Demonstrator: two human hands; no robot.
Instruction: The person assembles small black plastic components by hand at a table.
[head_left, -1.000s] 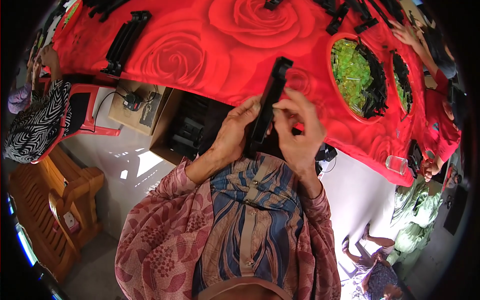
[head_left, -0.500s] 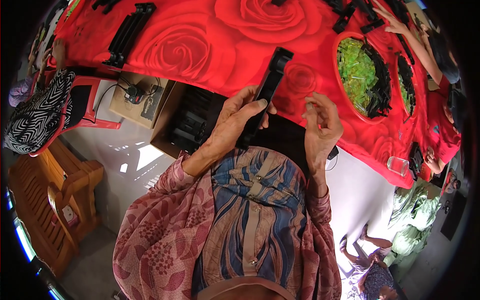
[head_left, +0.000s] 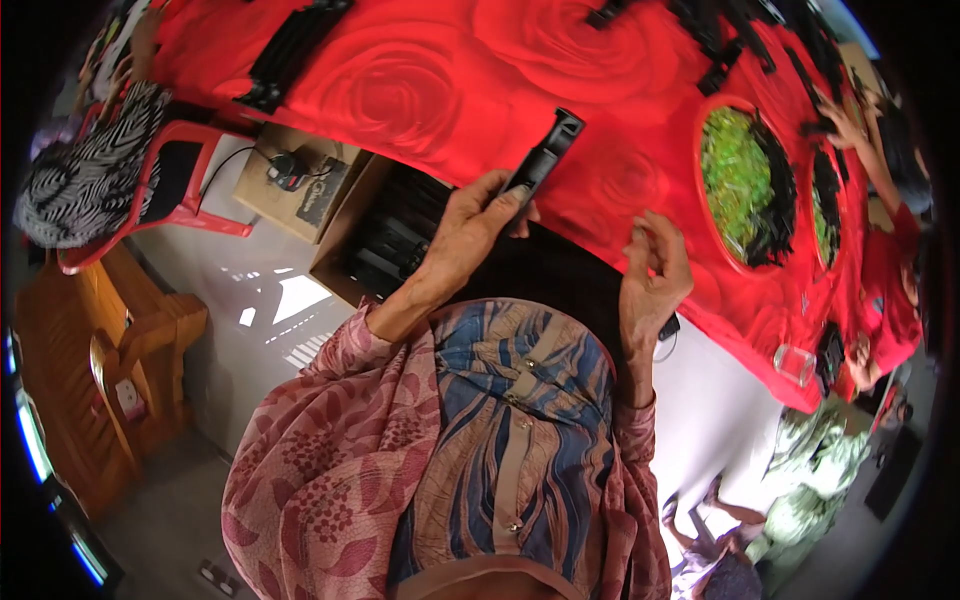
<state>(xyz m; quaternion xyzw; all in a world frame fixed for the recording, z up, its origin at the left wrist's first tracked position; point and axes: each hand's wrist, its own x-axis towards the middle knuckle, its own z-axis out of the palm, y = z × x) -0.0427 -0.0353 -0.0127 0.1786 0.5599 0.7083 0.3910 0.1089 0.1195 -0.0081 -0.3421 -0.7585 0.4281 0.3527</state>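
My left hand (head_left: 468, 232) is closed around a long black plastic part (head_left: 550, 148), thumb on top. The part slants up and to the right above the table's near edge, and its far end has a squarish opening. Its lower end is hidden by my fingers and the dark background. To the right, my right hand (head_left: 656, 280) is held up apart from the part, fingers curled and thumb close to the fingertips. Whatever may be pinched there is too small to make out.
A red basket (head_left: 700, 160) of green-yellow and black small pieces stands on the red rose-patterned tablecloth (head_left: 400, 95). More black parts (head_left: 285, 60) lie at the far left. Below the edge is a cardboard box (head_left: 335, 262) of black parts. Co-workers sit on both sides.
The whole view has shifted slightly. The black part has tilted in my left hand and looks shorter. My right hand stays curled and apart from it.
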